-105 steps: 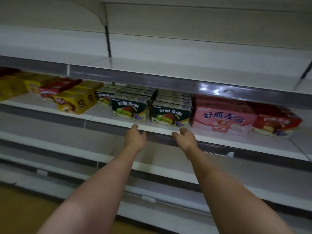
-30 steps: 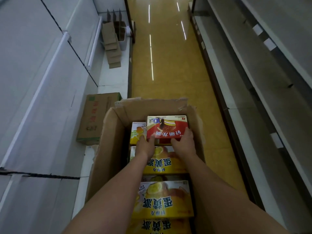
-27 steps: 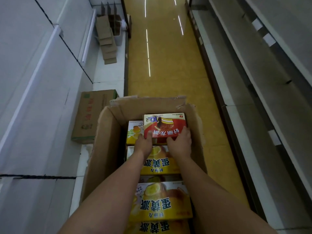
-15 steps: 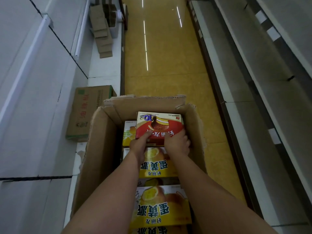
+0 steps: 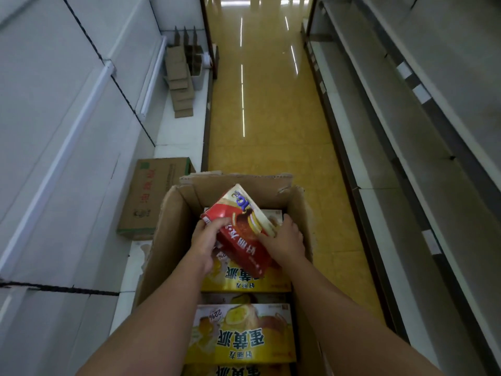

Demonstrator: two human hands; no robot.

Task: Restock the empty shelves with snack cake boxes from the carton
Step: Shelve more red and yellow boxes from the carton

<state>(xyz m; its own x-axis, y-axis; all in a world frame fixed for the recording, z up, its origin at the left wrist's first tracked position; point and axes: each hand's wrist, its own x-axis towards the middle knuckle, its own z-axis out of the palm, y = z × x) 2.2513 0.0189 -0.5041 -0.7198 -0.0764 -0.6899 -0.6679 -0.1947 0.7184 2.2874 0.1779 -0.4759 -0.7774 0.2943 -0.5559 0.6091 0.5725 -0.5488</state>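
— Looking down from the head camera: what sits at the middle?

— An open brown carton, flaps up, standing on the yellow aisle floor. Everything else I place against it.

— And the hands?

— Both are over the carton's far end. The left hand has its fingers curled round the left edge of a red snack cake box; the right hand holds the box's right side, fingers bent against it. The box is tilted, one corner raised toward the carton's far wall, lifted above the packs beneath.

— What lies beneath?

— Yellow snack cake boxes, flat in a row running from the carton's middle to its near end.

— Left of the carton?

— A closed cardboard case lies just beside it on the white base of the left shelving. Farther along that base, well beyond the carton, leans a stack of flattened cardboard.

— Right of it?

— Grey bare shelves run the length of the aisle, well apart from the carton.
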